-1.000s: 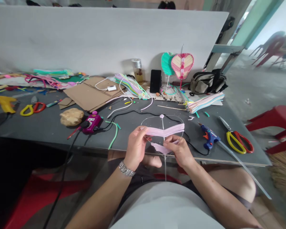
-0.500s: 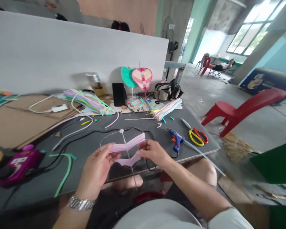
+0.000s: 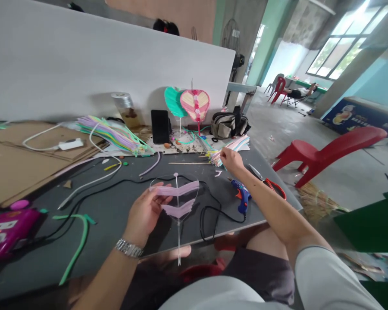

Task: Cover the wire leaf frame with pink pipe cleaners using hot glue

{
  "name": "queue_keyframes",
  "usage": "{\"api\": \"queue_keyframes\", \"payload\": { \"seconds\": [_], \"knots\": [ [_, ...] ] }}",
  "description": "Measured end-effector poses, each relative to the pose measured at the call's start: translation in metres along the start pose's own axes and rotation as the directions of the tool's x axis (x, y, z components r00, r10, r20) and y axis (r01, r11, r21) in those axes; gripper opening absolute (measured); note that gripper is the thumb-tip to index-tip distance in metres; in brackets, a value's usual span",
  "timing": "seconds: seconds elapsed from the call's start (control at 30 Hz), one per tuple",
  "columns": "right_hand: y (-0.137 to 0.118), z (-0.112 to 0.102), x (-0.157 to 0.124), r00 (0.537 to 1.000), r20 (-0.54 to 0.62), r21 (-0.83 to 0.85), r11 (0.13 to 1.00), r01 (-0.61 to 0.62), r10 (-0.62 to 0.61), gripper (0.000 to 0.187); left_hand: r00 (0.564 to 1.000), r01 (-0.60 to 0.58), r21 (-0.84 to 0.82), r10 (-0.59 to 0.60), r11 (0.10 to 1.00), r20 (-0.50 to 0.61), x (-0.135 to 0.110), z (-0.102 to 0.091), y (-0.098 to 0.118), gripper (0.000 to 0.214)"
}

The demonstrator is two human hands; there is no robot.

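Observation:
My left hand [image 3: 145, 215] is closed on the left edge of a heart-shaped wire fan frame [image 3: 177, 199]. Two folded bands of lilac strips cross this frame, and its thin stem points down past the table edge. My right hand [image 3: 232, 161] is at the near end of a bundle of pastel strips [image 3: 242, 142], its fingers curled; what is in them is hidden. Under my right forearm lie a blue glue gun [image 3: 243, 197] and scissors [image 3: 276, 187], the latter partly covered. Two finished fans, a green one [image 3: 173, 102] and a pink-and-cream heart [image 3: 187, 100], stand at the back.
A second strip bundle [image 3: 113, 135], a phone [image 3: 160, 126], a jar [image 3: 126, 110] and a pouch [image 3: 229, 125] line the back. Cardboard [image 3: 16, 165] and a magenta device [image 3: 6, 232] are on the left. A black cord [image 3: 210, 207] loops near the front edge. A red chair [image 3: 330, 150] stands right.
My right hand has left the lower lilac band and moved up and right to the pastel strip bundle. My left hand still holds the fan frame, now slightly farther right in view.

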State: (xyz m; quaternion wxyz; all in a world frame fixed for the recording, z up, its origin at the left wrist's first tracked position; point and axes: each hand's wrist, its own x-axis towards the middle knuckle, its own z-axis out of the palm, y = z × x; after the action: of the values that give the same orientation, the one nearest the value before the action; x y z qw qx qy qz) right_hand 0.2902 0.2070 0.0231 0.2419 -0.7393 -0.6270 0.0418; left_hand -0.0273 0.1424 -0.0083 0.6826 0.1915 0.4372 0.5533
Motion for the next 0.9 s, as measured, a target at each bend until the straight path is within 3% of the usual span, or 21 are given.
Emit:
{"api": "queue_keyframes", "payload": {
  "seconds": [0.13, 0.3, 0.57, 0.9],
  "knots": [
    [0.001, 0.016, 0.011, 0.997, 0.044, -0.143, 0.987, 0.068, -0.062, 0.018, 1.0, 0.019, -0.004, -0.019, 1.0, -0.012, -0.001, -0.002, 0.001, 0.018],
    [0.012, 0.02, 0.014, 0.984, 0.123, -0.259, 0.953, 0.155, -0.126, 0.024, 0.999, 0.027, -0.003, -0.027, 1.0, -0.02, -0.004, -0.002, 0.004, 0.019],
    [0.016, 0.017, 0.015, 0.939, 0.23, -0.292, 0.902, 0.318, -0.257, 0.03, 0.998, 0.047, -0.006, -0.048, 0.999, -0.038, -0.006, 0.001, 0.006, 0.02],
    [0.017, 0.016, 0.032, 0.961, 0.181, -0.172, 0.955, 0.241, -0.21, 0.014, 0.997, 0.04, 0.012, -0.039, 0.999, -0.073, -0.01, 0.008, 0.009, 0.018]
  ]
}}
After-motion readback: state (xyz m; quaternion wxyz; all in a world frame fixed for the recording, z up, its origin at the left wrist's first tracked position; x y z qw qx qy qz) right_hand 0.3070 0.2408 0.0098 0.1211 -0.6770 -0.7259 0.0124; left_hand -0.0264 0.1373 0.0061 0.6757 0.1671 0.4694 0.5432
